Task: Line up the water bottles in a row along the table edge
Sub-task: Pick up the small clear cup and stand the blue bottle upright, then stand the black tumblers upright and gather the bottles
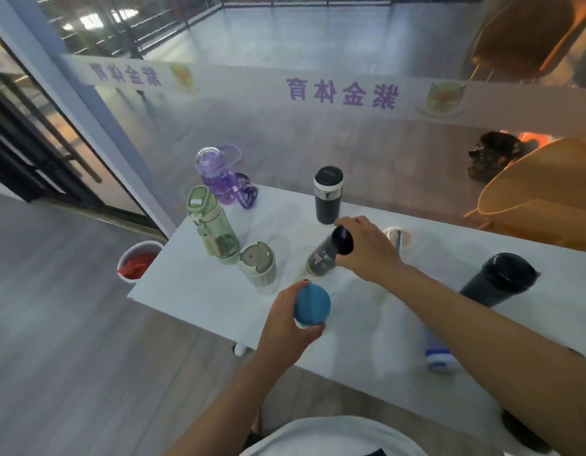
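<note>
Left hand (286, 319) grips blue-capped bottle (311, 307) near surface (193, 291) edge; right hand (367, 248) grips tilted dark-capped bottle (328, 255), beside short pale-green bottle (258, 263).

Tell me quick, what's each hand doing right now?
The left hand grips the blue-capped bottle.
The right hand grips the dark labelled bottle.

The white table (193, 291) carries several bottles. The left hand (285, 324) grips a blue-capped bottle (311, 307), and the right hand (367, 251) grips a tilted dark bottle (321, 261). Beyond the left hand stand a cup (258, 263), a green bottle (212, 225) and a purple bottle (219, 179). Beyond the right hand stands a black flask (328, 195), with a clear glass (397, 236) just behind that hand. A tumbler (502, 281) stands right of the right forearm. A blurred blue-and-white bottle (439, 357) shows below that forearm.
</note>
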A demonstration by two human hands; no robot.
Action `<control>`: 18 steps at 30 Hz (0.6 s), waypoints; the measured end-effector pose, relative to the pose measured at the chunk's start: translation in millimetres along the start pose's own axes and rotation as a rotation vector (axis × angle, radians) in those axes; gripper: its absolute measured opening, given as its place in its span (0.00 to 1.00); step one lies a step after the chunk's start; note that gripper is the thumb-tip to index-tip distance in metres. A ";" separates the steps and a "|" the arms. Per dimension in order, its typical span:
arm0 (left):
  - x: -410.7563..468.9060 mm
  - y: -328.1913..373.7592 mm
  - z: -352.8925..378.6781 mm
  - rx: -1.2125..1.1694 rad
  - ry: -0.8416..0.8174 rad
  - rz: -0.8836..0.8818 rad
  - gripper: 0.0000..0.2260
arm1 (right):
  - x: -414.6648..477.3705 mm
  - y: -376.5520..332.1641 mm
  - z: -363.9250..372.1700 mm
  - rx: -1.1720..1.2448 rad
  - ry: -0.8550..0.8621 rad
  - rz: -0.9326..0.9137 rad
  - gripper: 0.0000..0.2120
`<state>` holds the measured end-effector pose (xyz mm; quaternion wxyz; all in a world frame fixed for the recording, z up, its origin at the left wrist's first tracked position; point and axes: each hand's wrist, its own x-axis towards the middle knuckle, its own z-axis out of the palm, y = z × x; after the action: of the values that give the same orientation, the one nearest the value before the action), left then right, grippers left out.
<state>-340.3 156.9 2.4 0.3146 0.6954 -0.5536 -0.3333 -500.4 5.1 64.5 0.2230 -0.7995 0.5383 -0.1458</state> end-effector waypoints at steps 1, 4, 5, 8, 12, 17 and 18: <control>-0.2 -1.5 -3.3 -0.002 0.001 -0.013 0.35 | 11.9 -10.6 -0.3 -0.026 -0.020 -0.017 0.31; 0.2 -6.1 -12.2 -0.008 -0.010 -0.056 0.35 | 39.8 -36.0 3.2 -0.093 -0.076 -0.067 0.27; 0.9 -8.0 -14.5 -0.011 -0.016 -0.068 0.35 | 46.3 -42.3 4.6 -0.109 -0.088 -0.073 0.26; 3.0 -12.4 -18.4 -0.009 -0.021 -0.083 0.34 | 57.2 -53.4 7.5 -0.134 -0.102 -0.057 0.26; 4.3 -15.7 -20.3 -0.026 -0.052 -0.086 0.34 | 61.0 -50.7 8.2 -0.113 -0.105 -0.029 0.27; 8.0 -17.2 -21.8 -0.005 -0.108 -0.059 0.35 | 56.5 -43.6 5.1 -0.038 -0.144 -0.015 0.30; 8.7 -16.4 -23.0 0.010 -0.107 -0.061 0.35 | 53.9 -41.8 3.7 -0.003 -0.137 -0.004 0.32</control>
<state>-311.0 153.0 1.5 0.2708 0.6947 -0.5498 -0.3766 -445.0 -30.6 82.4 0.2580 -0.8091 0.5202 -0.0903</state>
